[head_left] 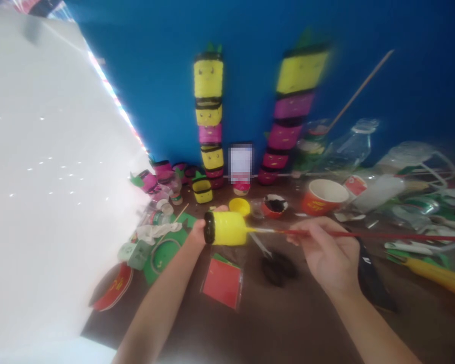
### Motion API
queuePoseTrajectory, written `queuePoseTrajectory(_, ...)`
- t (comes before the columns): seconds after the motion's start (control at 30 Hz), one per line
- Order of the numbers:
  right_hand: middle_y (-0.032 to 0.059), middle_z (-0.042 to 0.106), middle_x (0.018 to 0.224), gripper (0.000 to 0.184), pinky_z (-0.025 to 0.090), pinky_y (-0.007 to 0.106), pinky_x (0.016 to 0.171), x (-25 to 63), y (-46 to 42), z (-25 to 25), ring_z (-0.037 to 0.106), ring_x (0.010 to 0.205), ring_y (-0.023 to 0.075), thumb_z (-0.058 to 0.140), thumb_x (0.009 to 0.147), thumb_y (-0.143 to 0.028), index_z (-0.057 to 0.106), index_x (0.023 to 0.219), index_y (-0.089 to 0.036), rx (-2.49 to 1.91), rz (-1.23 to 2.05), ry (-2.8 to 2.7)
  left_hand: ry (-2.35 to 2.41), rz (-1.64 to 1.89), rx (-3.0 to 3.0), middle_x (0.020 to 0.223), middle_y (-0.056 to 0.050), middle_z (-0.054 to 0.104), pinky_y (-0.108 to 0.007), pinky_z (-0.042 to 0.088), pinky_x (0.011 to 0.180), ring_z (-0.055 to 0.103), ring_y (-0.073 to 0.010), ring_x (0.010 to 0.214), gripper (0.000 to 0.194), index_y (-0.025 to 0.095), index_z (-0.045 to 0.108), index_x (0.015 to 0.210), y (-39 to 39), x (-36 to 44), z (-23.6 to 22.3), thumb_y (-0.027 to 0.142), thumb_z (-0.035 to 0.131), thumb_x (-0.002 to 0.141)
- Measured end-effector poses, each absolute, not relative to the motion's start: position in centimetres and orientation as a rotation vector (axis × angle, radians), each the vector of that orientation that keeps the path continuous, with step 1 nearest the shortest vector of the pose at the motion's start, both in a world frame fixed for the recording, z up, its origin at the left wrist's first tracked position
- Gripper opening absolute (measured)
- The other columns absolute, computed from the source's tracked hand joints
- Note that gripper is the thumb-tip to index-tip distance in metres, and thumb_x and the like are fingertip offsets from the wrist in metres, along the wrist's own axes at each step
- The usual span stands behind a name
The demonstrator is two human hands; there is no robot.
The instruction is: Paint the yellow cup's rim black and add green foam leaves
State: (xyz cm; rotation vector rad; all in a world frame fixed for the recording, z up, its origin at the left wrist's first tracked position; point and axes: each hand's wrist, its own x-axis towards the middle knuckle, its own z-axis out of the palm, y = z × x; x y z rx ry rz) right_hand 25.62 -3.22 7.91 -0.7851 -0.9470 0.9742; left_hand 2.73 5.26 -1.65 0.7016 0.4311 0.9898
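Observation:
A yellow painted container (pixel 229 228) with a black band at its left end lies sideways in the air over the table. My left hand (pixel 199 233) is closed on its black end; most of the fingers are hidden behind it. Between the thumb and fingers of my right hand (pixel 331 253) is a long paintbrush (pixel 387 236) with a red handle. Its yellow-coated tip touches the right end of the container. Behind the container stands a small yellow cup (pixel 239 206), and right of that a red cup (pixel 275 205) with black inside.
Black-handled scissors (pixel 275 265) and a packet of red paper (pixel 223 283) lie in front. Two stacks of painted containers, one left (pixel 208 116) and one right (pixel 288 116), stand at the blue wall. A paper bucket (pixel 326 197) and clear bottles (pixel 351 146) are at right.

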Motion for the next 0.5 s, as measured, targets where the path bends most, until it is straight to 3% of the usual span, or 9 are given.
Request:
queuePoseTrajectory(0.17,0.0001,0.063,0.062,0.013,0.048,0.022,0.047,25.6,-3.2,8.0,0.059,0.054,0.0117,0.068,0.072,-0.031,0.068,0.065,-0.021,-0.788,0.991,-0.952,0.389,1.045,0.735,0.095,-0.013,0.065,-0.041,0.048,0.078,0.060,-0.0345,0.098,0.074,0.015,0.058,0.105,4.6,2.8,-1.1,0.053,0.070,0.043)
queuePoseTrajectory(0.5,0.0002,0.062,0.060,0.016,0.047,0.024,0.045,25.8,-3.3,8.1,0.057,0.052,0.0125,0.067,0.072,-0.033,0.066,0.063,-0.020,-0.825,0.978,-0.980,0.351,0.980,0.805,0.096,-0.014,0.066,-0.041,0.047,0.081,0.059,-0.0351,0.099,0.075,0.013,0.058,0.105,4.7,3.0,-0.1,0.053,0.071,0.042)
